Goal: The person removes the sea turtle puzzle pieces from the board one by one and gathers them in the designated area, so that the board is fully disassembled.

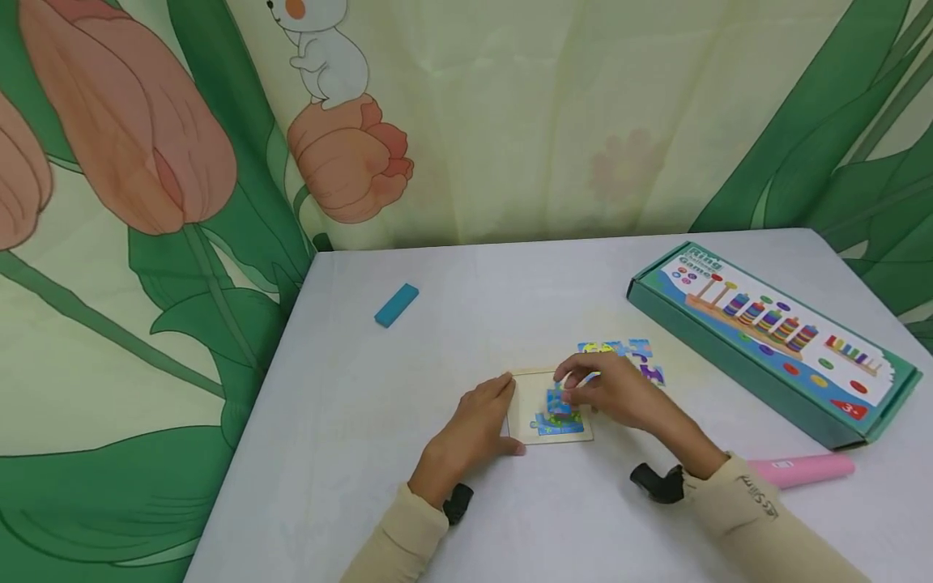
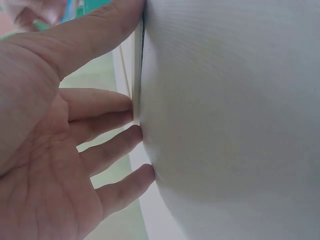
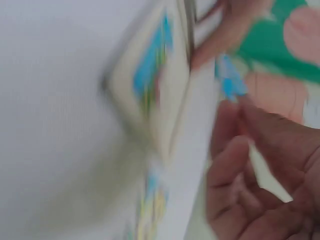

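Note:
A shallow wooden puzzle tray (image 1: pixel 526 409) lies on the table with joined blue and green jigsaw pieces (image 1: pixel 570 426) along its near side. My left hand (image 1: pixel 470 423) rests at the tray's left edge. In the left wrist view its fingers (image 2: pixel 112 150) are nearly straight, with fingertips against the tray's edge and the table. Between thumb and fingertips my right hand (image 1: pixel 615 390) pinches a blue jigsaw piece (image 1: pixel 557 402) over the tray. That piece (image 3: pixel 231 77) appears blurred in the right wrist view, held above the tray's surface. Several colourful loose pieces (image 1: pixel 640 348) lie beyond the right hand, partly hidden.
A green ring game box (image 1: pixel 773 348) lies at the right of the table. Partly behind the right sleeve is a pink cylindrical object (image 1: pixel 809 470). A teal block (image 1: pixel 397 305) lies at the back left. A printed curtain (image 1: pixel 525 121) hangs behind the table.

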`<action>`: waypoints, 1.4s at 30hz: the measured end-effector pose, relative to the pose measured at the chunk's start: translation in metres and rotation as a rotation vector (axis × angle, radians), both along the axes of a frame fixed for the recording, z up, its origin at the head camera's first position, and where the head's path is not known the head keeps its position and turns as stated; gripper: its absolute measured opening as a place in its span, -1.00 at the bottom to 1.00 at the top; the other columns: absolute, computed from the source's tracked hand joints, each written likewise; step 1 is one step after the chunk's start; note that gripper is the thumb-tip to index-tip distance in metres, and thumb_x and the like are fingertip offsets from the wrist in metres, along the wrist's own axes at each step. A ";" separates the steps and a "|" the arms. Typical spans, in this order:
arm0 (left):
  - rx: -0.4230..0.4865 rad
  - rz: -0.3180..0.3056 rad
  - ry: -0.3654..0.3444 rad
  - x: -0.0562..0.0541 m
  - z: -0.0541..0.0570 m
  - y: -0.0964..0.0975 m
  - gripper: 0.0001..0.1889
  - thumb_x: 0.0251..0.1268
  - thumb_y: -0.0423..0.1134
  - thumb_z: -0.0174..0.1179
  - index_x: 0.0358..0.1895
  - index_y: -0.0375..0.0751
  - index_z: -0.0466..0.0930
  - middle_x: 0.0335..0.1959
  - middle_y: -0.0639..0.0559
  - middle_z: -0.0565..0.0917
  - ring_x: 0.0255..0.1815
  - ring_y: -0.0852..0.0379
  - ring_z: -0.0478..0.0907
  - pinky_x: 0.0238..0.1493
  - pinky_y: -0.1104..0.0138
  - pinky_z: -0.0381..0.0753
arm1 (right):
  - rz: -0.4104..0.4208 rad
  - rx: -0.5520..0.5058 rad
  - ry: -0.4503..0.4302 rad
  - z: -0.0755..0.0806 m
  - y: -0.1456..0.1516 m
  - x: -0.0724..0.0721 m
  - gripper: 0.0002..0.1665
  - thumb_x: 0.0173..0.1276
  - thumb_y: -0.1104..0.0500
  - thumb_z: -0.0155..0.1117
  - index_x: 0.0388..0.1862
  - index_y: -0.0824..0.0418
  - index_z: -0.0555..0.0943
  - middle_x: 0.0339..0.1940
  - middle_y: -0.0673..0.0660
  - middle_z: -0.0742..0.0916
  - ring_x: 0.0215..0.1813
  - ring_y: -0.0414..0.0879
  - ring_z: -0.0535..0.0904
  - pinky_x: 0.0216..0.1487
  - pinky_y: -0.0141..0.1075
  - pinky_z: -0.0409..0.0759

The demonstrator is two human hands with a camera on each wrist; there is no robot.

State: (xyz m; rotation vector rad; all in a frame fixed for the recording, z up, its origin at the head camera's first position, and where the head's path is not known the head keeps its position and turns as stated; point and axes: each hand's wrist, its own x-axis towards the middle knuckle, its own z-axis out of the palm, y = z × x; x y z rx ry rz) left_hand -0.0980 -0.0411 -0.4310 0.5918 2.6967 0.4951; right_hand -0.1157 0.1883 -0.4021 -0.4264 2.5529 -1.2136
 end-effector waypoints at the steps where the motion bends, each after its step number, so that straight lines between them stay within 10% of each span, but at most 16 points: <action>1: 0.002 0.005 0.003 0.000 0.000 0.000 0.03 0.11 -0.05 0.56 0.58 -0.34 0.19 0.62 -0.12 0.19 0.59 -0.07 0.15 0.54 0.06 0.20 | -0.019 0.021 -0.015 0.003 0.008 -0.002 -0.79 0.33 0.37 0.44 -0.07 0.26 0.71 -0.31 0.05 0.70 -0.30 -0.04 0.64 -0.31 -0.20 0.70; 11: 0.018 0.019 0.008 0.001 0.001 0.001 0.03 0.08 -0.11 0.58 0.57 -0.38 0.19 0.61 -0.15 0.19 0.59 -0.09 0.14 0.54 0.05 0.21 | -0.085 0.169 -0.158 -0.010 0.044 -0.015 -0.84 0.36 0.41 0.36 -0.10 0.32 0.73 -0.43 0.10 0.66 -0.42 -0.09 0.58 -0.43 -0.28 0.54; 21: -0.002 0.005 0.022 0.002 0.004 0.002 0.02 0.10 -0.10 0.58 0.57 -0.38 0.20 0.61 -0.14 0.21 0.59 -0.08 0.15 0.53 0.08 0.23 | -0.143 0.325 0.024 -0.014 0.026 -0.006 -0.84 0.23 0.41 0.46 -0.26 0.26 0.68 -0.42 0.09 0.56 -0.31 0.00 0.46 -0.37 -0.21 0.42; 32: 0.001 -0.026 0.027 0.002 0.003 0.001 0.00 0.14 -0.08 0.55 0.56 -0.39 0.20 0.59 -0.17 0.22 0.57 -0.09 0.18 0.51 0.10 0.27 | 0.132 0.245 0.138 -0.017 -0.026 0.011 -0.69 0.19 0.43 0.53 -0.07 0.30 0.79 -0.29 0.00 0.66 -0.35 -0.20 0.49 -0.32 -0.38 0.56; 42: 0.008 -0.029 0.036 0.003 0.004 0.000 0.00 0.13 -0.08 0.55 0.56 -0.41 0.19 0.59 -0.18 0.22 0.57 -0.10 0.19 0.52 0.11 0.26 | 0.182 0.292 0.157 -0.017 -0.032 0.017 -0.71 0.22 0.42 0.51 -0.12 0.18 0.71 -0.28 -0.03 0.61 -0.26 -0.19 0.53 -0.17 -0.29 0.63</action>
